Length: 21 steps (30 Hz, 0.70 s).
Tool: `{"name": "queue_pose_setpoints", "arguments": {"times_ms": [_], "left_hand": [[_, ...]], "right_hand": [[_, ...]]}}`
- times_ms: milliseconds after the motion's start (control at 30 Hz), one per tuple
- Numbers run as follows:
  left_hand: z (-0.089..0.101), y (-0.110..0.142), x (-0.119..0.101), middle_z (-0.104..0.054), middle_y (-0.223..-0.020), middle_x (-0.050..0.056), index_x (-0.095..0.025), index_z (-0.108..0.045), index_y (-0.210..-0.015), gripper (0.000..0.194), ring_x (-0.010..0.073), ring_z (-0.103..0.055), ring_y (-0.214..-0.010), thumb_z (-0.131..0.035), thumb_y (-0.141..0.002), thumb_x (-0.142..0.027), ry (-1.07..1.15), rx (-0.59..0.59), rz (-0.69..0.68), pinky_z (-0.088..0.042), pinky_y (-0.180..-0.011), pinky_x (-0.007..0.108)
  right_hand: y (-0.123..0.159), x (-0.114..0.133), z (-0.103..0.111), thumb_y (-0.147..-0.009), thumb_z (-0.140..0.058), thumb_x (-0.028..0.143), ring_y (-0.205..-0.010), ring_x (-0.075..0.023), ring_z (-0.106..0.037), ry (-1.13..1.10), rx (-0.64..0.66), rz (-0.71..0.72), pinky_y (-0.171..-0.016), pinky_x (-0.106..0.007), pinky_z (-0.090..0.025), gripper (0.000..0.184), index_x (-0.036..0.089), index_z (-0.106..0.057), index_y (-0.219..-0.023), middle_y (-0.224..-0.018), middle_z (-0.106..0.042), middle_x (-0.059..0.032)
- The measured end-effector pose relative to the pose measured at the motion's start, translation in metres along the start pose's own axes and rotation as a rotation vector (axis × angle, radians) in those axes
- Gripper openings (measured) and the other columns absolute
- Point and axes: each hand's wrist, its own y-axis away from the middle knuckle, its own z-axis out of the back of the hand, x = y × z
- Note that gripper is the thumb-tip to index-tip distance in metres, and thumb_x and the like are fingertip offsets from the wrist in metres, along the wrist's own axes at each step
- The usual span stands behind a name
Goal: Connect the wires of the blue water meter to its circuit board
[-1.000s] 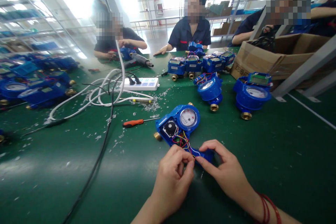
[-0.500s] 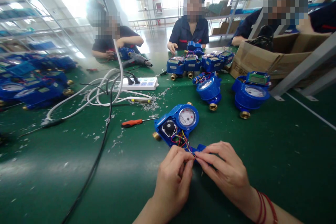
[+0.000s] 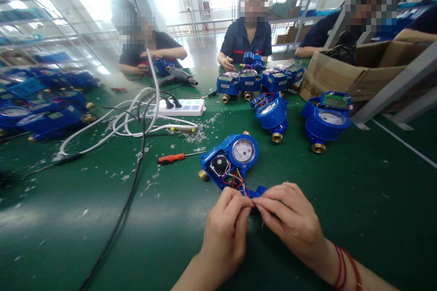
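Observation:
A blue water meter (image 3: 229, 154) lies on the green table just beyond my hands, its side compartment uncovered. Thin coloured wires (image 3: 236, 178) run from that compartment toward my fingertips. My left hand (image 3: 227, 225) is closed in a pinch on the wires at their near end. Meeting it there, my right hand (image 3: 295, 218) pinches the same spot, thumb and fingers together. A blue plastic part (image 3: 261, 190) shows behind the fingertips, partly covered by them. The exact wire ends are hidden between my fingers.
An orange-handled screwdriver (image 3: 171, 158) lies left of the meter. Cables and a white power strip (image 3: 186, 107) lie beyond, among clear scraps. More meters (image 3: 272, 116) stand farther back and at the left. A cardboard box (image 3: 336, 72) and metal posts are at right. Several co-workers sit opposite.
My hands keep nearly the same pinch at the wires, with only slight finger shifts. Across the table, the middle co-worker's hand has moved a little toward the meters.

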Motion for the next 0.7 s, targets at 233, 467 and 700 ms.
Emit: {"name": "queue_pose_setpoints", "arguments": {"times_ms": [233,467,700], "left_hand": [[0.0042,-0.0017,-0.0030,-0.048,-0.081,0.002,-0.019,-0.050,-0.084,0.010,0.0125,-0.047,-0.067,-0.041,-0.086,-0.017,-0.019,0.006,0.091,-0.036,-0.058,0.025],[0.0032,-0.0038,0.0024,-0.047,-0.079,0.001,-0.018,-0.049,-0.080,0.008,0.0123,-0.045,-0.068,-0.043,-0.085,-0.017,-0.111,-0.026,0.068,-0.034,-0.060,0.025],[0.0017,-0.0036,0.0056,-0.048,-0.083,0.002,-0.018,-0.048,-0.083,0.010,0.0132,-0.048,-0.075,-0.040,-0.086,-0.013,-0.136,-0.068,0.049,-0.037,-0.066,0.025]], "right_hand": [[-0.0014,-0.0021,-0.0013,-0.083,-0.048,0.020,-0.072,-0.0154,-0.054,-0.242,-0.026,-0.414,-0.067,-0.030,-0.040,0.011,0.020,-0.054,-0.074,-0.073,-0.058,-0.0006],[-0.0013,-0.0077,-0.0050,-0.082,-0.054,0.031,-0.079,-0.0162,-0.053,-0.368,0.124,-0.482,-0.072,-0.030,-0.039,0.012,0.021,-0.058,-0.078,-0.080,-0.058,-0.0002],[-0.0043,-0.0063,-0.0040,-0.080,-0.057,0.023,-0.080,-0.0152,-0.054,-0.447,0.172,-0.494,-0.072,-0.028,-0.042,0.006,0.021,-0.062,-0.078,-0.084,-0.055,-0.0017]]}}
